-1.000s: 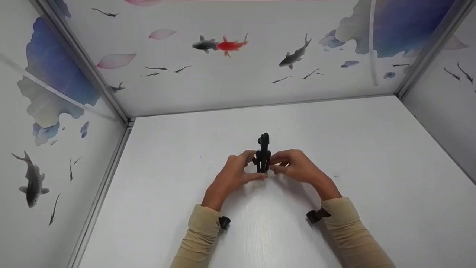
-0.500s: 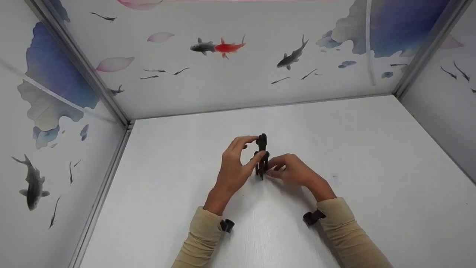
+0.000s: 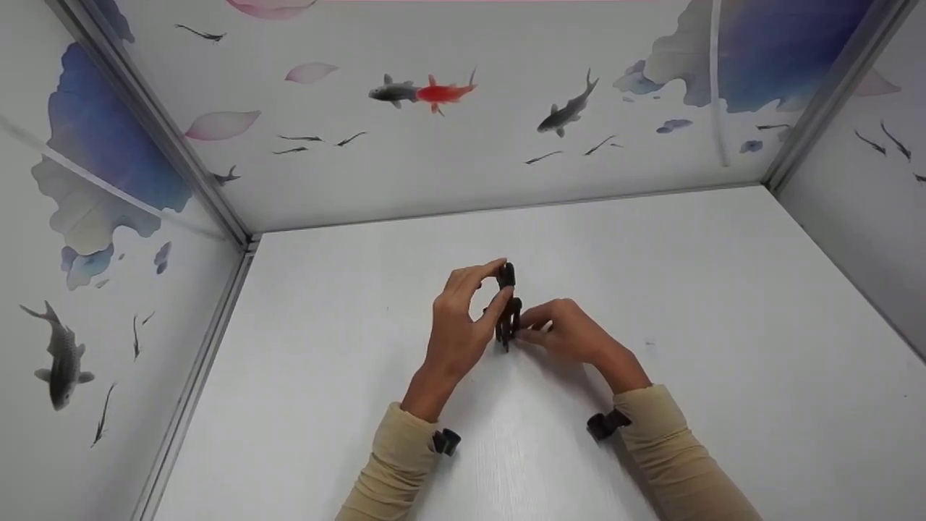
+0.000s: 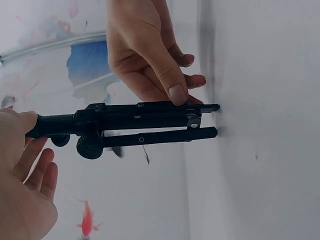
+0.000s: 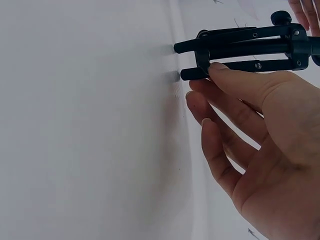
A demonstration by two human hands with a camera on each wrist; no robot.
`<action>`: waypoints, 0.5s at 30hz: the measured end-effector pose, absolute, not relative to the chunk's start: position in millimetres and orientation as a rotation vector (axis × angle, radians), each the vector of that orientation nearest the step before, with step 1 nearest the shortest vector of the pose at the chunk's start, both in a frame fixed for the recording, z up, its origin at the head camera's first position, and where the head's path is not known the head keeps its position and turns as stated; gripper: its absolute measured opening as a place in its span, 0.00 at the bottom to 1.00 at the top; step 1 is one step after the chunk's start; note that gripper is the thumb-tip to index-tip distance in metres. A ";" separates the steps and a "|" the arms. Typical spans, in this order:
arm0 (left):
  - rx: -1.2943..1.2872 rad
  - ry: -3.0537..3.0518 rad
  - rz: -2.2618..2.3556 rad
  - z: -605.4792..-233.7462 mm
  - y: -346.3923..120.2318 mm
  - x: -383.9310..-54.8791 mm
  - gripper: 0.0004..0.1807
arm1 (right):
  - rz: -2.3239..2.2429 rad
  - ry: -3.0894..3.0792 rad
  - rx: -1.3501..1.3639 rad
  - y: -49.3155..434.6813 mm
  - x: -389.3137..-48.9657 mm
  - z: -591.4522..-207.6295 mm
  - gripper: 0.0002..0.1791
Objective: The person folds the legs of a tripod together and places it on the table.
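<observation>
A small black mini tripod point(image 4: 130, 119) stands upright over the white table, its legs folded in close to the centre column. My left hand point(image 3: 457, 322) grips the top of its column between thumb and fingers. Low down on one leg, the thumb and fingers of my right hand point(image 3: 568, 331) pinch it near the foot. In the left wrist view a round knob point(image 4: 90, 145) sticks out at the leg joint. The feet end right at the tabletop. The right wrist view shows the right thumb point(image 5: 235, 77) on the leg, with the other fingers curved below.
The white tabletop point(image 3: 325, 347) is bounded by a back panel point(image 3: 463, 159) and side panels printed with fish and petals. Metal frame posts point(image 3: 217, 195) rise at the corners. A small black camera is strapped to each wrist.
The left hand has moved up from the tripod's lower part to grip its top. The right hand has shifted slightly left and stays at the lower leg.
</observation>
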State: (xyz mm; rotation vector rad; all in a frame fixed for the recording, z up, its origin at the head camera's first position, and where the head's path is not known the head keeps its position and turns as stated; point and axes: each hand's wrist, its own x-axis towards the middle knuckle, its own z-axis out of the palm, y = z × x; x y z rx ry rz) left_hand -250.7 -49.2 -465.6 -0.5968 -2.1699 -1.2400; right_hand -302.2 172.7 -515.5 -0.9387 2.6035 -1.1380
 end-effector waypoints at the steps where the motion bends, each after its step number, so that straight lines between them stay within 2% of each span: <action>1: -0.599 -2.164 -1.244 -464.9 -49.8 -250.8 0.23 | -1.136 2.605 -0.934 172.9 -302.1 -515.1 0.09; 15: -0.548 -2.076 -1.488 -459.2 -76.5 -261.1 0.17 | -1.179 2.587 -0.996 185.5 -309.1 -514.9 0.09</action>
